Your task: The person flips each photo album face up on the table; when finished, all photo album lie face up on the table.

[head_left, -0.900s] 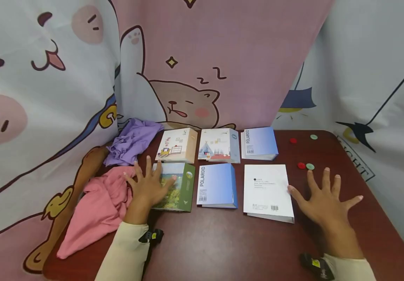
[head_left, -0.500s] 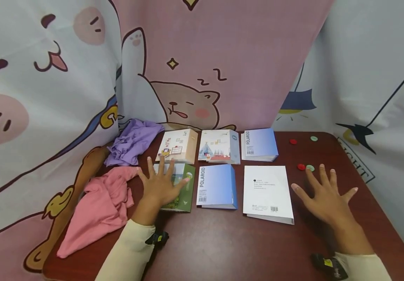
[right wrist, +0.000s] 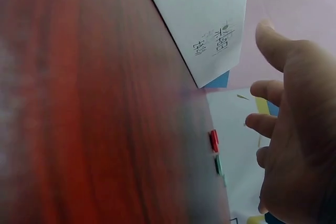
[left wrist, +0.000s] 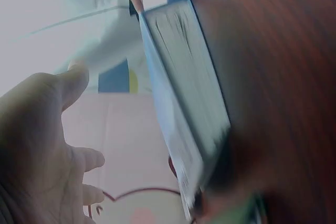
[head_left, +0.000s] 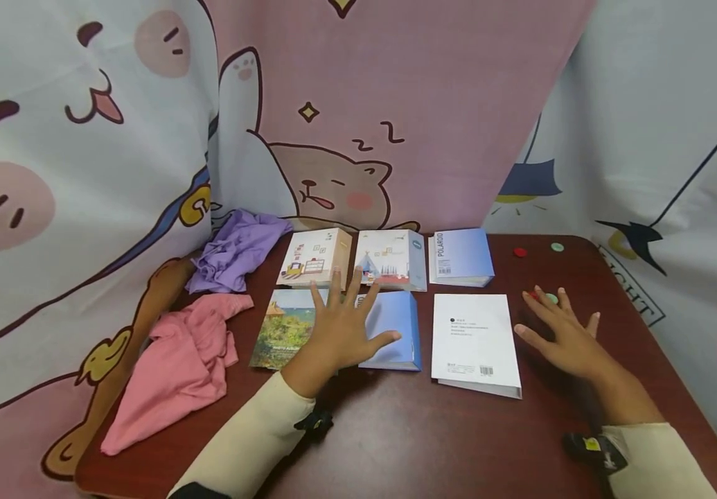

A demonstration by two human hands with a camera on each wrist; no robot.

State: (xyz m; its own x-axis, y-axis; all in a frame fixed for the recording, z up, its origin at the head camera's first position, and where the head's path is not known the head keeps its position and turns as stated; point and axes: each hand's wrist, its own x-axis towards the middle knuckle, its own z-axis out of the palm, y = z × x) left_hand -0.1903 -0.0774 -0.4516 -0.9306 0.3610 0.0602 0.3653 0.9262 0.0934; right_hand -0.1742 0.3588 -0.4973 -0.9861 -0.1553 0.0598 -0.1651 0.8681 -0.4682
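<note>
My left hand [head_left: 341, 329], fingers spread, hovers over the front row of albums. It covers part of the green photo album [head_left: 283, 329] and the left side of a blue Polaroid album [head_left: 395, 329]. In the left wrist view that hand [left wrist: 42, 140] is apart from the album's blue cover [left wrist: 163, 98], and its page edges [left wrist: 186, 66] show. To the right of a white-covered album [head_left: 476, 339], my right hand [head_left: 567, 339] is held with fingers extended and nothing in it. The right wrist view shows this hand [right wrist: 299, 129] away from the white cover [right wrist: 205, 19].
Behind stand a cream album [head_left: 311, 256], a tent-picture album [head_left: 386, 256] and another blue Polaroid album [head_left: 464, 256]. Purple cloth [head_left: 233, 253] and pink cloth [head_left: 177, 367] lie left. Red [head_left: 520, 252] and green discs [head_left: 557, 247] sit at the right. Printed curtains surround the table [head_left: 420, 436].
My left hand has swept right, from the green photo album toward the blue Polaroid album. The right hand has turned slightly left, its fingers now partly covering the nearer discs. The albums have not moved.
</note>
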